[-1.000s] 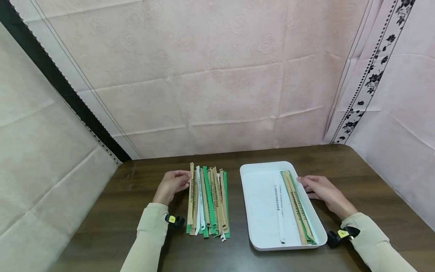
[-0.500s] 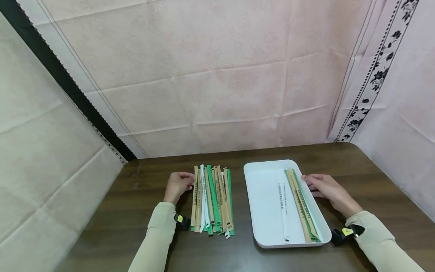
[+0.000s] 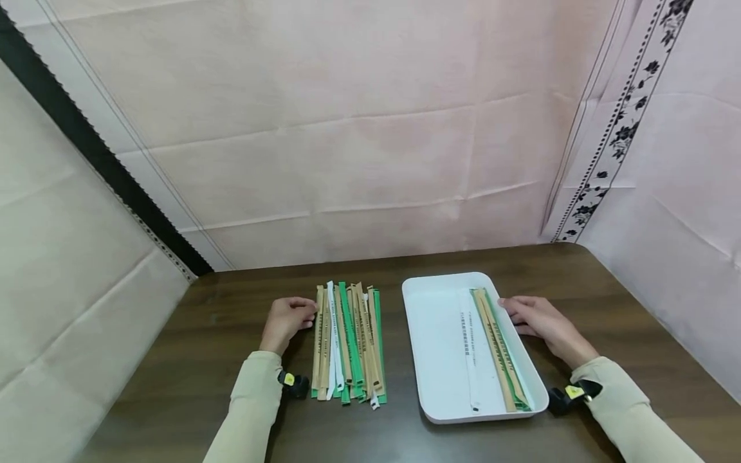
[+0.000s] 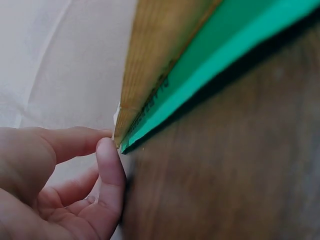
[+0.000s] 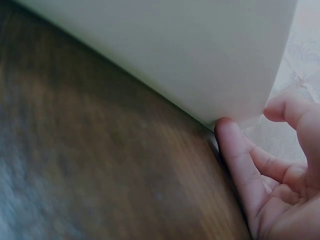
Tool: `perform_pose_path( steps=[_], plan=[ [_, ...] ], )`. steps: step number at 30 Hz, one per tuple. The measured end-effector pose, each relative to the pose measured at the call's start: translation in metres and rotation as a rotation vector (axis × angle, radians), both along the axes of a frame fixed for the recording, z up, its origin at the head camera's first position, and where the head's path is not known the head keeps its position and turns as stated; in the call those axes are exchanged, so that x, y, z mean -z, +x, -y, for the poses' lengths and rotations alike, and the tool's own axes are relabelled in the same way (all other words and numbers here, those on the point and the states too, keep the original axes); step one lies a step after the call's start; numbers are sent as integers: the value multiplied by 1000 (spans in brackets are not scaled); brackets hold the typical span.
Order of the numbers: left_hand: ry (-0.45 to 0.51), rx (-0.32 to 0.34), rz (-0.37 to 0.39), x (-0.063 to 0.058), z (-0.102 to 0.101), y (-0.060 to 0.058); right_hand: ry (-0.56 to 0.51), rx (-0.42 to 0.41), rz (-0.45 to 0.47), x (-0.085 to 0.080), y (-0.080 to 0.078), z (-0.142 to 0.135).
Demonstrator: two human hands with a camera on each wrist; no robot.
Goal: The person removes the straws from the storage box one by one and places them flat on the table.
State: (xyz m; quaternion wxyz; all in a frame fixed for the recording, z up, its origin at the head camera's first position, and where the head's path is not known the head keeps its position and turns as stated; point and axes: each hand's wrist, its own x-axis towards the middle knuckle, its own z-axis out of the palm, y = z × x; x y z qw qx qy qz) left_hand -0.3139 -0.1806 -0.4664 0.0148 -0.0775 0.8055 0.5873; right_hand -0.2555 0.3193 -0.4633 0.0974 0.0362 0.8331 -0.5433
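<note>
A row of long narrow paper-wrapped sticks (image 3: 350, 347) in tan, green and white lies side by side on the table, dark printing on several of them. My left hand (image 3: 288, 321) is at the row's left edge, thumb and finger pinching the far end of the outermost tan paper-wrapped stick (image 4: 145, 65); green wrappers (image 4: 200, 80) show beneath it. To the right stands a white tray (image 3: 431, 392), holding one white wrapped stick (image 3: 471, 360) and a few tan and green ones (image 3: 498, 350). My right hand (image 3: 541, 321) grips the tray's right wall, one finger low on its outside.
The brown wooden table (image 3: 231, 411) reaches back to pale cloth hangings (image 3: 370, 161) behind and at both sides. A strip of dark table lies between the row and the tray. Both wrists carry small black cameras (image 3: 297, 386).
The outermost tan stick, whose far end stuck out past its neighbours, now lies about level with them. My left hand came down with it; my right hand stays at the tray. The head view shifts slightly.
</note>
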Motion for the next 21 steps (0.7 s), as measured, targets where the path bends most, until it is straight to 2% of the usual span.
perform_pose_path(
  steps=[6, 10, 13, 16, 21],
  plan=[
    [-66, -14, -10, -14, 0, 3, -17, -9, -22, -5, -6, 6],
    [-75, 9, -69, -28, -16, 10, -12, -22, -10, -5, -6, 4],
    [-25, 70, -132, -40, -38, 16, -6, -11, -2, -1, -3, 2],
    [46, 152, -162, -48, -65, 24, 1, 1, 0, 2, 0, 1],
    [99, 276, -128, -62, -113, 34, 12, 4, -4, 1, 2, 3]
  ],
)
